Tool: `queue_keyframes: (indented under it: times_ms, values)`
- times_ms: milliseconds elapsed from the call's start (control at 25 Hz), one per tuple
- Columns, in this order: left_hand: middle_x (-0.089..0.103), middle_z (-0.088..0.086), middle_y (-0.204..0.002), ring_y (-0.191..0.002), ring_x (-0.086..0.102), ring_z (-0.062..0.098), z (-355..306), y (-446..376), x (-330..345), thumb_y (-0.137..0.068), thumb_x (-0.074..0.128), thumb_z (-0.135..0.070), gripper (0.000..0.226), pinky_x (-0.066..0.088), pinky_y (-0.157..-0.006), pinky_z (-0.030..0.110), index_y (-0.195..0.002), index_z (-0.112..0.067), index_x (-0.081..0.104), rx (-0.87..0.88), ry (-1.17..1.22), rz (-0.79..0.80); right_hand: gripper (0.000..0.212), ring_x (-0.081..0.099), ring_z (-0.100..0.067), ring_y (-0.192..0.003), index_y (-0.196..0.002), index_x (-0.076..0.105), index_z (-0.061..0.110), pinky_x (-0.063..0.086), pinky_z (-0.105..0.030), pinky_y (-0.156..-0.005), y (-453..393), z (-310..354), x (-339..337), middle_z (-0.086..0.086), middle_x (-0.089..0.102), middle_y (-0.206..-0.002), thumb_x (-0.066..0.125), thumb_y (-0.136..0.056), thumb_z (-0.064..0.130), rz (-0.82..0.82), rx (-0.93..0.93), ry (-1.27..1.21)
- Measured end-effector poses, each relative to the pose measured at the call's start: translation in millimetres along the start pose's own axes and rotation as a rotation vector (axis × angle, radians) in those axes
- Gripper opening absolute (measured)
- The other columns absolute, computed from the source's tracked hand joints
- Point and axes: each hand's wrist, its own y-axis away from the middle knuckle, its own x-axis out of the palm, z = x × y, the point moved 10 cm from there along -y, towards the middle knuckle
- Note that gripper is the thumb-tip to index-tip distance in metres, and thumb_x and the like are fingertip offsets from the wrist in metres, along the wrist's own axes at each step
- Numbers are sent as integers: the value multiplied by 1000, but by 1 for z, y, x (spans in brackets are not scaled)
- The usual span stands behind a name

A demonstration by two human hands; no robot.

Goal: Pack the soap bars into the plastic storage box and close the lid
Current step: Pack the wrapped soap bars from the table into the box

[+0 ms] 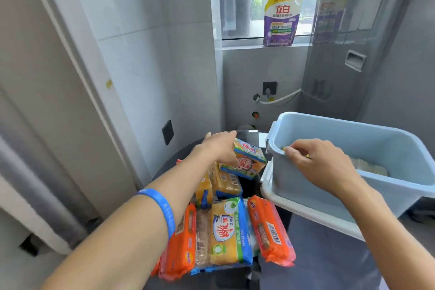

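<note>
**Left hand on a soap pack, right hand at the box rim**

Everything here is placed against the blue storage box (367,148), which sits open at the right of the view, tilted, resting in or on a pale tray-like piece (303,209) that may be its lid; which it is cannot be told.

Far left of the box, a forearm with a blue wristband (164,209) reaches forward. Below and left of the box lies a heap of wrapped soap bars: an orange pack (181,242) at the outer left, a yellow and green pack (229,233) beside it, and another orange pack (270,231) nearest the box's lower corner. Further back in the heap, yellow packs (226,182) lie closer to the box's left wall.

The left hand (219,146) is just left of the box, its fingers closed around a blue, yellow and green soap pack (244,160) lifted a little above the heap.

The right hand (315,162) rests on the box's near-left rim, fingers curled together over the edge; whether something small is pinched in them cannot be told. Inside the box, pale wrapped items (369,167) lie on the bottom, right of that hand.

Above the box, a purple and yellow detergent pouch (281,19) stands on the window sill.
</note>
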Motion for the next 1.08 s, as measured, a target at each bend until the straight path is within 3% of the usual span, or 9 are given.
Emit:
queue_keyframes:
  times_ms: [120, 400, 480, 600, 720, 840, 920, 1000, 1080]
  values:
    - [62, -1, -104, -90, 60, 19, 0, -10, 14, -58, 82, -53, 63, 56, -79, 42, -106, -22, 54, -73, 194, 47, 29, 61, -23, -81, -88, 70, 33, 49, -33, -63, 7, -5, 2, 10, 69, -82, 49, -95, 52, 49, -45, -23]
    - [67, -3, -84, -75, 65, 16, 17, 9, -9, -53, 73, -69, 64, 56, -63, 31, -91, -19, 63, -231, 298, -219, 17, 59, -11, -86, -96, 71, 32, 49, -33, -71, 12, -6, -6, 21, 65, -86, 58, -93, 43, 33, -55, -138]
    - [71, -2, -81, -73, 68, 16, 38, 25, -34, -52, 77, -67, 60, 54, -58, 29, -85, -17, 68, -327, 549, -326, 17, 61, -9, -91, -99, 72, 31, 50, -33, -76, 11, -12, -9, 19, 70, -97, 60, -93, 41, 11, -43, -243]
    - [77, 10, -79, -65, 71, 21, 58, 48, -59, -48, 86, -47, 53, 62, -66, 45, -83, -9, 75, -350, 1259, -463, 22, 60, 0, -91, -111, 69, 30, 48, -27, -79, 8, -15, -14, 15, 69, -112, 62, -93, 39, -31, -19, -411]
    - [77, 13, -89, -73, 73, 24, 14, 58, -75, -60, 82, -44, 59, 62, -66, 43, -105, -7, 71, -154, 1598, -337, 28, 64, -8, -102, -121, 63, 29, 54, -29, -85, 7, -17, -25, 10, 66, -118, 63, -93, 35, -116, 29, -601]
    - [77, 8, -91, -78, 75, 23, -53, 64, -82, -57, 81, -51, 65, 62, -65, 39, -106, -12, 65, -61, 1540, -268, 28, 75, -20, -73, -118, 60, 32, 59, -26, -60, 10, -19, -41, 3, 75, -95, 65, -91, 39, -179, 98, -969]
    - [74, 2, -91, -81, 72, 21, -99, 72, -82, -52, 77, -59, 66, 60, -72, 39, -100, -17, 58, -45, 1281, -333, 35, 75, -24, -63, -110, 60, 28, 61, -35, -54, 17, -34, -46, 2, 78, -83, 68, -85, 51, -208, 237, -1077]
    - [66, -8, -90, -83, 64, 16, -150, 83, -81, -52, 68, -66, 64, 52, -70, 32, -97, -24, 50, 65, 983, -390, 46, 76, -23, -73, -107, 65, 25, 64, -45, -64, 25, -54, -43, 0, 79, -84, 72, -76, 58, -199, 382, -1166]
    - [62, -13, -90, -82, 61, 9, -184, 89, -83, -52, 66, -71, 65, 47, -66, 26, -99, -30, 45, 266, 821, -401, 57, 76, -23, -80, -111, 69, 20, 61, -44, -72, 31, -69, -39, -5, 80, -93, 74, -69, 59, -154, 478, -1221]
